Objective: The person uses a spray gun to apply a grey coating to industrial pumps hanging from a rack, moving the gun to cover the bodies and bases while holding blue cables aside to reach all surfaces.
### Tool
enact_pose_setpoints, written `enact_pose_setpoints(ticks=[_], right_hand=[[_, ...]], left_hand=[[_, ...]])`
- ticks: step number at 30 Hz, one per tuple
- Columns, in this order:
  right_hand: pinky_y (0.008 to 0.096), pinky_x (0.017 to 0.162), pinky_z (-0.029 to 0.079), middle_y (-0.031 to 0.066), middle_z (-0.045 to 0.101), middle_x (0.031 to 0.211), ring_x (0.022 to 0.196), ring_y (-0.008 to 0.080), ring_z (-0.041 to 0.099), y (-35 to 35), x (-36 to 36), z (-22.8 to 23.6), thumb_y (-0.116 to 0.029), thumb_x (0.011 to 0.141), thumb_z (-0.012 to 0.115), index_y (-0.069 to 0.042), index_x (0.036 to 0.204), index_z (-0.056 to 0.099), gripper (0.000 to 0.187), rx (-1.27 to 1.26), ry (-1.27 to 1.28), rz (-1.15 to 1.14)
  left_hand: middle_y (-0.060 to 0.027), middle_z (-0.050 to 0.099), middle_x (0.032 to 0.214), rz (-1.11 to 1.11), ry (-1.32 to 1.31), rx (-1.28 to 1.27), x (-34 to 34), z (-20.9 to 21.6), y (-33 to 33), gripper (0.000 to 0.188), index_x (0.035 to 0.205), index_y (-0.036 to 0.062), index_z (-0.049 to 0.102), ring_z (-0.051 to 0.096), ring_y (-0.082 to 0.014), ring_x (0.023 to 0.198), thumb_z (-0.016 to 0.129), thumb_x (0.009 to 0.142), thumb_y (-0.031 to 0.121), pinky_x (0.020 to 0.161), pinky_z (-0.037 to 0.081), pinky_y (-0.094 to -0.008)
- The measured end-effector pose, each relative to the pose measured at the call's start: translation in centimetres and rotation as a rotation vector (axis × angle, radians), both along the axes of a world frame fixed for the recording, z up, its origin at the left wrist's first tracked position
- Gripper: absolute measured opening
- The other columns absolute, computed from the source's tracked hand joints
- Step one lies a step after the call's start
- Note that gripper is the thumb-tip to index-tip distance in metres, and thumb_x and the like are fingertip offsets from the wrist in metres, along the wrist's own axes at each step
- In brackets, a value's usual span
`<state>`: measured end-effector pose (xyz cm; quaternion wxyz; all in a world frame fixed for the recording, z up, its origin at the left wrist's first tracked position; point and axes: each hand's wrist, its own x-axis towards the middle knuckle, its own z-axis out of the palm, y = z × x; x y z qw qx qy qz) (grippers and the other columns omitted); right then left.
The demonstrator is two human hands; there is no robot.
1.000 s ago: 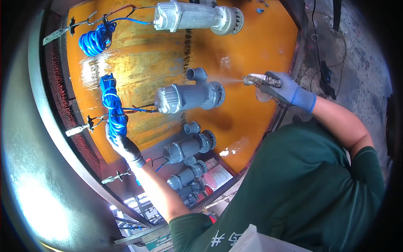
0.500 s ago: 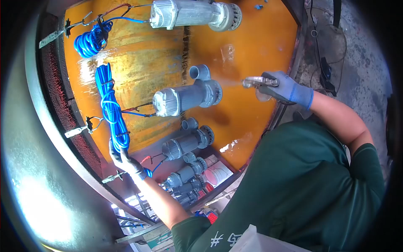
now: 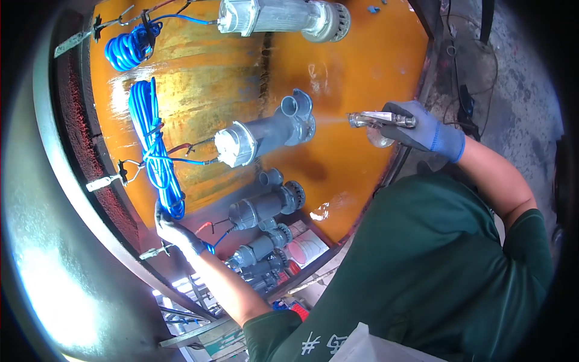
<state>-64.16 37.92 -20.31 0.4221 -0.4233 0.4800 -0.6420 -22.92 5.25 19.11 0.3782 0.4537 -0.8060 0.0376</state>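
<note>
My right hand [image 3: 425, 130], in a blue-grey glove, grips a metallic spray gun [image 3: 381, 119] whose nozzle faces left. A pale mist runs from it to a grey submersible pump [image 3: 265, 134] with a round outlet stub. That pump hangs sideways, tied to a blue cable bundle [image 3: 155, 163]. Low on the left, my gloved left hand [image 3: 176, 232] holds the lower end of this bundle; its fingertips are partly hidden by the cable.
A lighter grey pump [image 3: 280, 18] hangs at the top beside a coiled blue cable [image 3: 128, 51]. Further pumps [image 3: 265, 208] hang below. Behind stands an orange-coated panel [image 3: 356, 66]. A curved metal rim [image 3: 54, 139] borders the left. A pink bucket [image 3: 306, 248] sits low centre.
The pump in the mist has turned, its outlet now facing more toward me. The cable bundle has shifted slightly left. My right hand and spray gun have tilted and moved slightly right.
</note>
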Motion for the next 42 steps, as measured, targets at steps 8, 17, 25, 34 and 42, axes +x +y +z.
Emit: enact_pose_setpoints(ticks=[8,17,25,34,42], right_hand=[[0.0372,0.069,0.054,0.0116,0.072,0.083,0.074,0.0273,0.071,0.2,-0.2,1.8,-0.019,0.093,0.077,-0.003,0.099,0.069,0.019,-0.129,0.062,-0.063],[0.0414,0.067,0.053,0.0160,0.068,0.081,0.074,0.0326,0.070,0.6,-0.9,4.7,-0.021,0.093,0.078,-0.004,0.101,0.068,0.021,-0.098,0.121,-0.083],[0.0457,0.069,0.053,0.0161,0.067,0.081,0.077,0.0395,0.067,1.0,0.0,4.7,-0.023,0.090,0.079,-0.006,0.098,0.065,0.024,-0.197,0.381,0.067],[0.0461,0.070,0.054,0.0166,0.070,0.083,0.079,0.0386,0.070,1.2,0.0,3.9,-0.023,0.094,0.075,-0.007,0.099,0.067,0.018,-0.033,0.355,-0.164],[0.0507,0.077,0.056,0.0185,0.071,0.086,0.087,0.0404,0.071,1.4,0.4,3.3,-0.033,0.093,0.075,-0.008,0.103,0.068,0.028,0.170,0.456,0.111]], left_hand=[[-0.0189,0.071,0.130,0.240,-0.285,0.007,-4.0,-0.5,-0.7,0.062,0.143,-0.0017,0.063,0.070,-0.0283,0.113,0.042,0.114,0.049,0.099,0.055,-0.0405],[-0.0258,0.066,0.137,0.081,-0.023,-0.018,-1.8,-2.6,-3.9,0.055,0.142,-0.0080,0.060,0.066,-0.0343,0.121,0.045,0.115,0.038,0.102,0.054,-0.0430],[-0.0280,0.066,0.137,0.042,-0.093,-0.136,-2.2,-3.5,-3.9,0.053,0.140,-0.0068,0.061,0.065,-0.0382,0.122,0.042,0.115,0.036,0.105,0.050,-0.0459],[-0.0305,0.067,0.132,0.111,-0.281,-0.330,-1.7,-3.7,-3.9,0.051,0.138,-0.0078,0.061,0.065,-0.0429,0.119,0.044,0.114,0.034,0.104,0.049,-0.0480],[-0.0287,0.066,0.129,0.181,-0.299,-0.339,-3.3,-4.1,-2.3,0.049,0.137,-0.0071,0.060,0.065,-0.0412,0.116,0.045,0.114,0.034,0.102,0.050,-0.0486]])
